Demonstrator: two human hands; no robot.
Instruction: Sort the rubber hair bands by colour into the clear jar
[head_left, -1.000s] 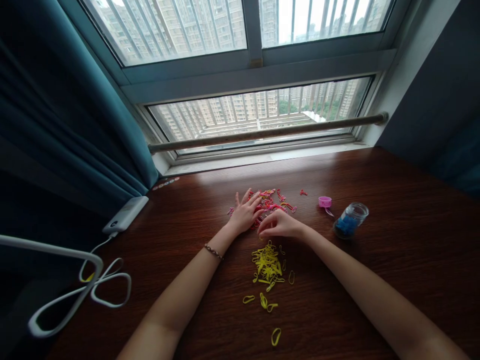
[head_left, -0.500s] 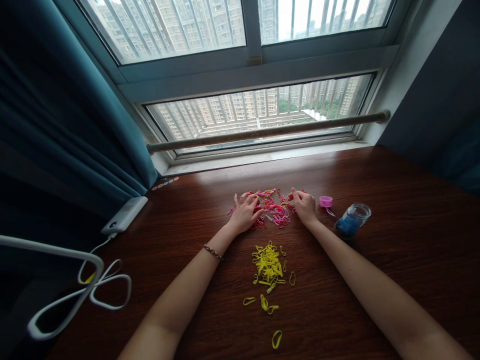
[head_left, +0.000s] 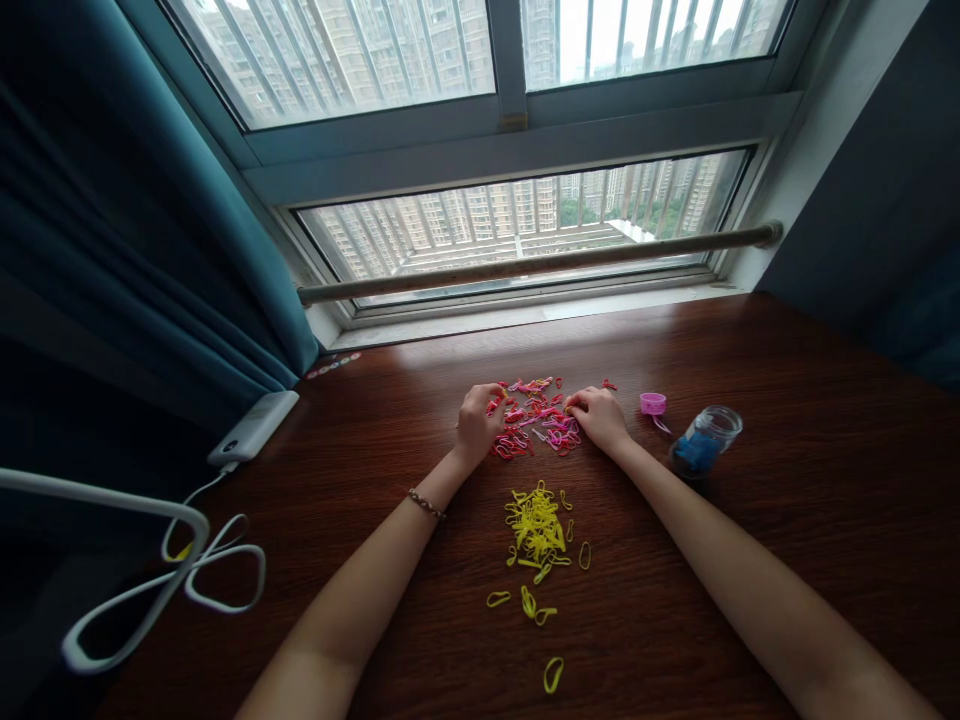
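Note:
A pile of red and pink rubber bands [head_left: 532, 412] lies spread on the dark wooden table. At its left edge my left hand [head_left: 478, 418] is closed in a pinch, with a bit of yellow showing at the fingertips. My right hand [head_left: 596, 415] touches the pile's right side, fingers pressed together; what they hold, if anything, is too small to tell. Nearer to me lies a heap of yellow rubber bands [head_left: 537, 527], with a few loose yellow ones below it.
On the right stand a pink ring-shaped item [head_left: 652, 404] and a glass jar [head_left: 705, 441] with blue contents. A white power bank [head_left: 253, 430] with a cable lies at left, near the curtain [head_left: 150, 200]. The window is behind the table [head_left: 825, 450].
My left hand has drawn its spread fingers into a pinch at the pile's left edge. My right hand has shifted slightly left and down onto the bands.

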